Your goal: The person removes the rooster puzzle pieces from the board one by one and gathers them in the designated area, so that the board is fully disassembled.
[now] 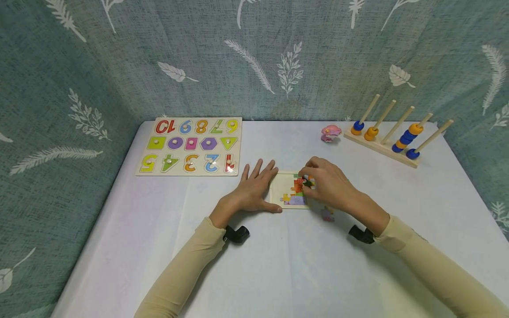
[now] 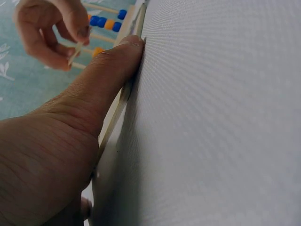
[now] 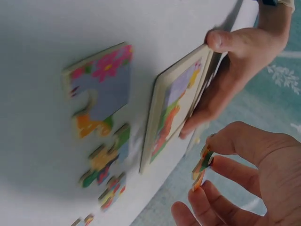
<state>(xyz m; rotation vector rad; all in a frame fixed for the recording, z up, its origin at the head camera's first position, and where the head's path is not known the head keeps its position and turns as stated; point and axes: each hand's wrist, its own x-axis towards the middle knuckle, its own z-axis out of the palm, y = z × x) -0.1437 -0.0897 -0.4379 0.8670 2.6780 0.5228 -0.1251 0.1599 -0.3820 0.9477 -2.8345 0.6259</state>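
A small wooden jigsaw tray (image 1: 281, 182), partly filled with joined colourful pieces, lies flat on the table. Against its left side and near edge rests my left hand (image 1: 254, 190), fingers spread straight and thumb along the frame. Over the tray's right part, my right hand (image 1: 330, 183) pinches a jigsaw piece (image 3: 202, 165) between thumb and fingers, raised off the board. Loose on the table to the right of the tray is a purple piece with a pink flower (image 3: 110, 80). Several smaller loose pieces (image 3: 106, 157) lie beside it, mostly hidden under my right hand in the head view.
A number and shape peg board (image 1: 179, 152) lies at the back left. A pink toy figure (image 1: 331, 132) stands at the back, with a wooden bead stacker (image 1: 381, 148) to its right. A patterned cloth wall (image 1: 254, 57) borders the table's far side.
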